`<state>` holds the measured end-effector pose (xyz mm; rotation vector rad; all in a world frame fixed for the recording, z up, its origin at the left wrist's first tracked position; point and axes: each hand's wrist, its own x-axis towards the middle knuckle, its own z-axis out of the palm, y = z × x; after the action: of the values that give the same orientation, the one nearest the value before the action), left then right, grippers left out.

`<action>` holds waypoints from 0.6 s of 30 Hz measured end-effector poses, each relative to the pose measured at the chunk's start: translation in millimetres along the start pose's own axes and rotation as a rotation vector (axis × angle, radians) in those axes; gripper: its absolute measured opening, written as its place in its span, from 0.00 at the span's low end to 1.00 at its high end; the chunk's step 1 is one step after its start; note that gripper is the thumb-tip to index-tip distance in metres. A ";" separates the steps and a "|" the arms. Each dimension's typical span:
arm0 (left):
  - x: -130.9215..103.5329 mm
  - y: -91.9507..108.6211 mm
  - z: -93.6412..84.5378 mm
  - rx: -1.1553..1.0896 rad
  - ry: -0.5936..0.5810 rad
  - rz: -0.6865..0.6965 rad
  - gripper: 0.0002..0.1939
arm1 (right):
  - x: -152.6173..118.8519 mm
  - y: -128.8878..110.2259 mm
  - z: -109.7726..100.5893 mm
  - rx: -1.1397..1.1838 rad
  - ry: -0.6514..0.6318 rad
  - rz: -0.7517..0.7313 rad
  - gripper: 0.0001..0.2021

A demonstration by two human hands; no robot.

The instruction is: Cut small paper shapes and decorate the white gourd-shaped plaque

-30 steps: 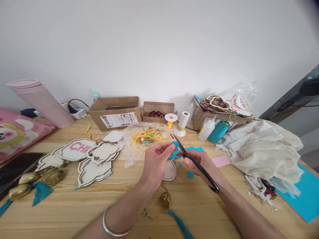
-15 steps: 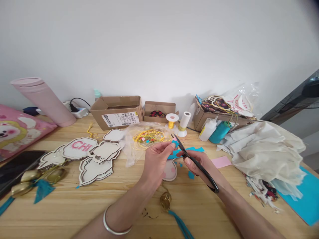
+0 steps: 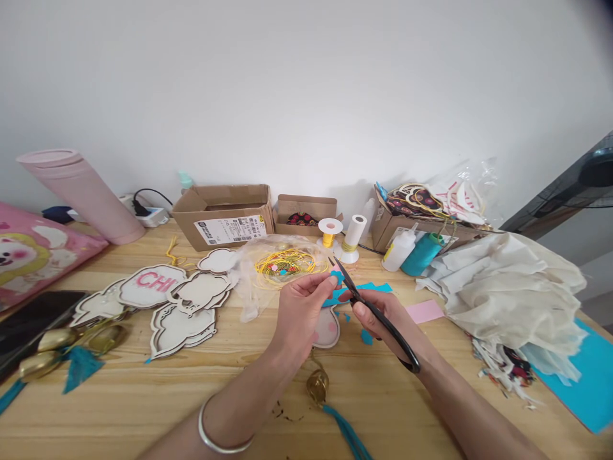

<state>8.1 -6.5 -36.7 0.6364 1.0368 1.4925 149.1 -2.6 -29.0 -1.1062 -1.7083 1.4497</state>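
Observation:
Between thumb and forefinger, my left hand [image 3: 301,314] pinches a small blue piece [image 3: 337,277]. Black scissors [image 3: 390,329] are in my right hand [image 3: 380,314], their blades parted and pointing up and left beside the piece. Below my hands lie a blue strip [image 3: 378,287], small blue scraps [image 3: 366,337] and a pale cloud-shaped piece [image 3: 327,329], partly covered by my left hand. A gold bell [image 3: 317,386] with a blue tassel sits nearer the front.
Stacked cloud shapes [image 3: 184,326], a phone [image 3: 43,319] and more bells [image 3: 57,338] are left. Behind stand cardboard boxes [image 3: 223,217], thread spools [image 3: 353,236] and a glue bottle [image 3: 400,249]. Cream fabric [image 3: 512,287] and a blue sheet [image 3: 584,377] lie right.

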 end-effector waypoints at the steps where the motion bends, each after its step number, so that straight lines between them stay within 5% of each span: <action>1: 0.1 0.0 0.0 -0.001 0.002 -0.002 0.05 | -0.1 -0.7 0.1 -0.008 0.006 0.005 0.31; 18: -4.8 9.6 5.2 0.044 -0.072 -0.005 0.02 | -1.0 -3.2 -11.4 -0.104 -0.019 0.026 0.29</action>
<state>8.8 -9.4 -25.2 0.7127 1.0173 1.4353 158.9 1.5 -23.6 -1.1769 -1.8063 1.4043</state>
